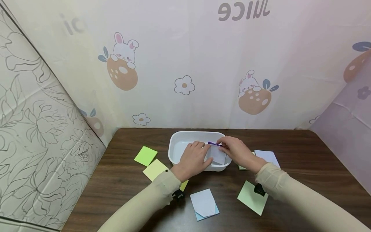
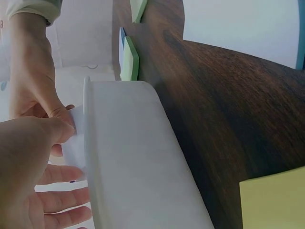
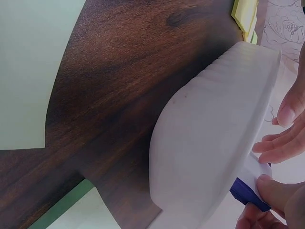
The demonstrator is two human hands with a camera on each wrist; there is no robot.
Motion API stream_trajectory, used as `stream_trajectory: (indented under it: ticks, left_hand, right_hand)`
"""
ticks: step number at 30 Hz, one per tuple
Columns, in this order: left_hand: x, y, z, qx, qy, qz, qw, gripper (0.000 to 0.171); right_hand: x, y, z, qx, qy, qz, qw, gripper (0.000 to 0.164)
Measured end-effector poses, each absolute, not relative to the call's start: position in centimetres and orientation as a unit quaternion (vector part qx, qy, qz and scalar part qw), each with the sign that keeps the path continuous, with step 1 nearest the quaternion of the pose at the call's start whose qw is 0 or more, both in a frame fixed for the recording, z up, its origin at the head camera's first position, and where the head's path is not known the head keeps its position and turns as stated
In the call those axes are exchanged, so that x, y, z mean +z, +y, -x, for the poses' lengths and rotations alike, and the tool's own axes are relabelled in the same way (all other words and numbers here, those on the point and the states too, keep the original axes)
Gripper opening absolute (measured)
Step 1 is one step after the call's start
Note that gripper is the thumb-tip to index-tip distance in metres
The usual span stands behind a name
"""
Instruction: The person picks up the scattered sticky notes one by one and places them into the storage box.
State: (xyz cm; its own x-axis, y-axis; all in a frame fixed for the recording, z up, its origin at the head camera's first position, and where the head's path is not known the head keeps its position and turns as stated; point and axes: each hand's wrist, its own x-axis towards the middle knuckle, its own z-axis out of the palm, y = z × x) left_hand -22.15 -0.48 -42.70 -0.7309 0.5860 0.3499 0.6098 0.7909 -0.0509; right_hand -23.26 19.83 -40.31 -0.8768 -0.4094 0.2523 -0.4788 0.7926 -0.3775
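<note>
A white plastic tub (image 1: 184,134) stands at the back middle of the table. Over its right part, my right hand (image 1: 236,150) pinches a white sticky-note pad (image 3: 257,167) with a dark purple edge (image 1: 214,144) between thumb and fingers. My left hand (image 1: 193,159) reaches over the tub's front rim, its fingers spread and fairly straight. Its index fingertip is at the pad's left edge; whether it presses there I cannot tell. White paper (image 1: 218,157) shows inside the tub beneath the hands. In the left wrist view, the tub's wall (image 2: 128,143) hides the lower part of the pad.
Left of the tub lie a bright green pad (image 1: 146,156) and a pale yellow pad (image 1: 155,169). In front are a white-and-blue pad (image 1: 204,203) and a pale green pad (image 1: 252,198). A lavender-white pad (image 1: 268,157) lies to the right. Patterned cloth (image 1: 185,106) hangs behind the table.
</note>
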Motion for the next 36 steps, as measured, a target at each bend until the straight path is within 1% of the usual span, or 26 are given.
stream_trajectory:
  ticks: [8,15,23,30,36]
  left_hand:
    - [-42.9,-0.7,22.3,-0.030,-0.932,0.315,0.177,0.048]
    - [-43.2,-0.8,22.4,-0.034,-0.931,0.314,0.181,0.043]
    - [-43.2,-1.0,22.5,-0.030,-0.934,0.310,0.175,0.044]
    - [-43.3,-1.0,22.6,-0.028,-0.934,0.311,0.172,0.045]
    - [-43.5,-1.0,22.6,-0.023,-0.935,0.311,0.171,0.045]
  right_hand:
    - [-40.6,19.8,23.9,0.198,-0.949,-0.237,0.070,0.022]
    - [-40.9,19.7,24.1,0.179,-0.953,-0.238,0.059,0.020]
    - [-41.2,19.5,24.5,0.146,-0.959,-0.239,0.047,0.023]
    - [-41.7,19.4,25.0,0.103,-0.959,-0.256,0.070,0.022]
    - [-42.1,19.4,25.3,0.087,-0.958,-0.265,0.072,0.021]
